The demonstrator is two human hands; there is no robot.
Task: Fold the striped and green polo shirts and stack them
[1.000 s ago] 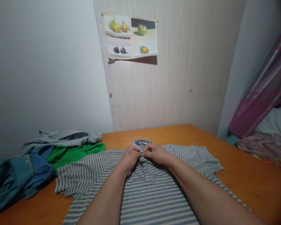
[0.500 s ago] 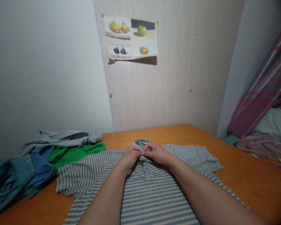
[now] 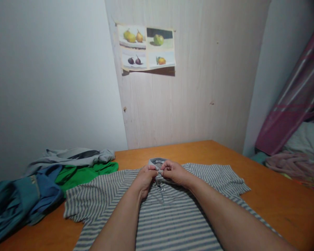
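A grey and cream striped short-sleeved polo shirt (image 3: 172, 223) lies spread out, front side up, its collar (image 3: 155, 161) at the far end. My left hand (image 3: 147, 177) pinches the shirt's front opening just below the collar. Close against it, my right hand (image 3: 174, 172) pinches the other side of the same opening, thumb and fingertips pressed together. A small pale spot, perhaps a button, shows between the fingertips, too small to make out. Below the hands the placket hangs partly apart. My wrists cover part of the shirt's chest.
On the left of the orange-brown table (image 3: 193, 148) lie a grey garment (image 3: 68, 157), a green garment (image 3: 86, 175) and a heap of blue and teal clothes (image 3: 23, 198). A fruit picture (image 3: 147, 48) hangs on the back wall. At right are a purple curtain (image 3: 282, 118) and bundled cloth (image 3: 290, 163).
Both hands stay pinched at the collar opening, with only slight finger movement. The whole view has shifted a little, so everything sits slightly lower.
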